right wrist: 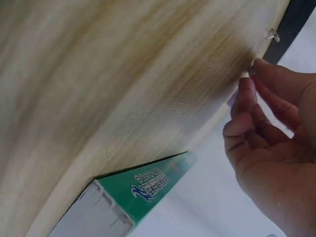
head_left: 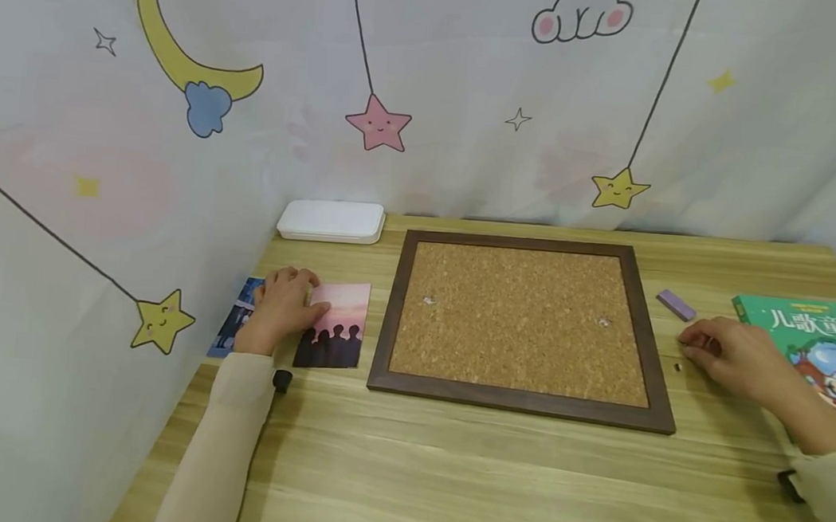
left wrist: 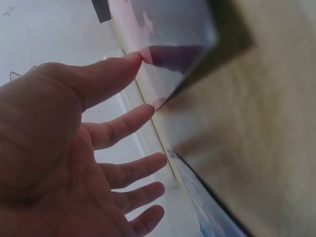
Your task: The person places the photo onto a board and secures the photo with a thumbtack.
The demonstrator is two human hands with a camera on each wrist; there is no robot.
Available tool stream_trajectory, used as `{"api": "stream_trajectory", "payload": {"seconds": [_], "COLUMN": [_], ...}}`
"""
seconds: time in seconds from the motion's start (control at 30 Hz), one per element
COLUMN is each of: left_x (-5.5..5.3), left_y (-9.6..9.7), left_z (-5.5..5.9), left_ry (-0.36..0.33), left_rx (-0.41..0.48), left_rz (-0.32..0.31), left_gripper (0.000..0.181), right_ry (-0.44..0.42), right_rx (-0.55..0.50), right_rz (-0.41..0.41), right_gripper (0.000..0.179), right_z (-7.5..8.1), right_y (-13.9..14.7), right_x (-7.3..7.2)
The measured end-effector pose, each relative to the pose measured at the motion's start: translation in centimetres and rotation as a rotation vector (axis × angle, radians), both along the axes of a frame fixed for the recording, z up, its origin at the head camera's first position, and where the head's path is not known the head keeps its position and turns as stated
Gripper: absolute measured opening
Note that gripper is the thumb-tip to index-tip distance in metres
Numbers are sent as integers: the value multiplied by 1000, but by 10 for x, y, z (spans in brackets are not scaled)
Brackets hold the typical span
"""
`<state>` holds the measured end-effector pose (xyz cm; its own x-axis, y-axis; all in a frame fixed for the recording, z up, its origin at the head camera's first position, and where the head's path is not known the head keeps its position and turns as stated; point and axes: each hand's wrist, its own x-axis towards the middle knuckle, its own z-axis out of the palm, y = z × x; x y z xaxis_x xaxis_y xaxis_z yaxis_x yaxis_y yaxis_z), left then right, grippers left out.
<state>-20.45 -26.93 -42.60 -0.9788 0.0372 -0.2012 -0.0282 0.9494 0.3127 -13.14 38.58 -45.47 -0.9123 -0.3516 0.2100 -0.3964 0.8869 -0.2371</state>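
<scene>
In the head view my left hand [head_left: 284, 309] reaches over two photo prints. Its thumb rests at the edge of a pink sunset photo [head_left: 345, 336] with dark silhouettes; the index fingertip meets a corner of that photo [left wrist: 173, 29] in the left wrist view, where the edge stands off the table. A blue photo [head_left: 230, 329] lies partly hidden under this hand. At the right, my right hand [head_left: 731, 356] has thumb and index fingertips together around a tiny dark metal piece [right wrist: 251, 71], mostly hidden. A small metal pin [head_left: 678, 367] lies close by on the table.
A brown-framed cork board [head_left: 522, 323] lies between the hands, with two small shiny pieces on it. A purple eraser-like block [head_left: 675, 305] sits right of its frame. The green book [head_left: 781, 315] is at far right, a white case [head_left: 331, 221] at the back left.
</scene>
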Motion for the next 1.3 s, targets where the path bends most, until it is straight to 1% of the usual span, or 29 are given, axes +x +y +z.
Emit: {"api": "stream_trajectory", "payload": {"seconds": [0.3, 0.47, 0.67, 0.8, 0.93, 1.07, 1.17, 1.3], "left_x": [-6, -9, -13, -15, -16, -16, -15, -11], "left_y": [-6, -6, -7, -6, -5, -8, -13, -18], "left_z": [-2, -2, -4, -5, -6, -5, -3, 3], "left_ry": [-22, -13, 11, 36, 35, 38, 58, 66], "left_rx": [30, 46, 47, 44, 48, 96, 174, 283], "left_rz": [-7, -8, -34, -51, -56, -70, -110, -152], "left_gripper": [43, 46, 50, 49, 49, 48, 45, 43], "right_ry": [5, 19, 35, 24, 13, 13, 26, 69], "right_rx": [-2, -6, -19, -37, -45, -55, -64, -72], "right_rz": [6, 9, 17, -7, -45, -58, -62, -68], "right_gripper": [17, 18, 22, 22, 20, 15, 12, 14], "right_z": [-1, -1, -2, 1, 6, 8, 9, 9], "right_y": [-1, -1, 0, 0, 0, 0, 0, 0], "right_x": [0, 0, 0, 1, 2, 3, 3, 4]}}
